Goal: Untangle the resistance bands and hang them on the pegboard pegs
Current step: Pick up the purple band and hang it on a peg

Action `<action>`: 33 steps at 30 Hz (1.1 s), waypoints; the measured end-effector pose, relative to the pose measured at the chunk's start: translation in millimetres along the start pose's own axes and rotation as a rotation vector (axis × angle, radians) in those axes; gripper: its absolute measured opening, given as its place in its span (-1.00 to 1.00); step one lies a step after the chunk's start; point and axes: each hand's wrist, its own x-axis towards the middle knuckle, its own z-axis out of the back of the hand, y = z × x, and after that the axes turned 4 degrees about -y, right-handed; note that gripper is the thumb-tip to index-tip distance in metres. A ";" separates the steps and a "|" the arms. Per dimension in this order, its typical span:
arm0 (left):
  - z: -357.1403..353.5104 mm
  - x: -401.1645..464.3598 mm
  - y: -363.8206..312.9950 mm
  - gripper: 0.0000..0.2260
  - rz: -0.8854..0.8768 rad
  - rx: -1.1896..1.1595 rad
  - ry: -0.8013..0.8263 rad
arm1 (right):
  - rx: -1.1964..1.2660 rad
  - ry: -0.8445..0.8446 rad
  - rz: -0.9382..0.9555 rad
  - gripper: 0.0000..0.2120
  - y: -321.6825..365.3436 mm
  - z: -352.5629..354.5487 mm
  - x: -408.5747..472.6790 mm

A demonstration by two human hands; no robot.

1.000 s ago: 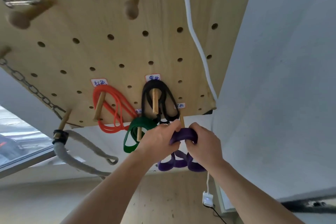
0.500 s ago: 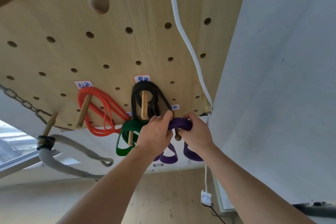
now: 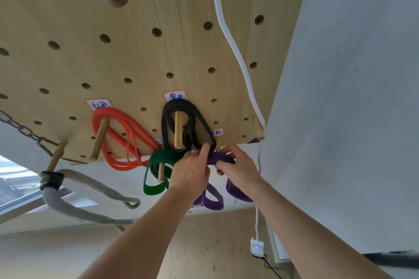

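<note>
The purple resistance band (image 3: 221, 158) lay looped over a wooden peg (image 3: 219, 171), pinched between the left hand (image 3: 192, 171) and right hand (image 3: 240, 170), both curled around it. Green band (image 3: 158, 161), black band (image 3: 167, 124) and orange band (image 3: 118, 140) hung left of the hands on the pegboard (image 3: 158, 56).

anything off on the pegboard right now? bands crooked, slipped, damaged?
Nothing damaged. Red band, black band and green band each hang on their own peg. Only the purple band is unsettled: both the left hand and right hand grip it at its peg.
</note>
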 end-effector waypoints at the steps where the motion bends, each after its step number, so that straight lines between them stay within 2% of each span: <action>1: -0.1 -0.4 1.0 -0.65 -0.007 -0.001 -0.009 | 0.012 -0.008 0.002 -0.73 -2.0 -1.9 0.2; 6: 2.0 1.8 -0.3 -0.72 -0.053 -0.012 -0.049 | 0.096 -0.061 -0.009 -0.76 -10.1 -4.5 3.2; 11: 1.1 9.6 -3.7 -0.73 -0.080 -0.033 -0.028 | 0.139 -0.079 -0.025 -0.70 -17.5 -5.9 7.7; 20: -11.2 26.9 -1.6 -0.77 -0.052 -0.093 0.008 | -0.069 -0.168 0.203 -0.77 -32.0 -7.2 14.2; 33: -13.0 29.5 3.3 -0.76 -0.021 -0.051 -0.042 | -0.070 -0.281 0.314 -0.72 -46.8 -23.1 33.3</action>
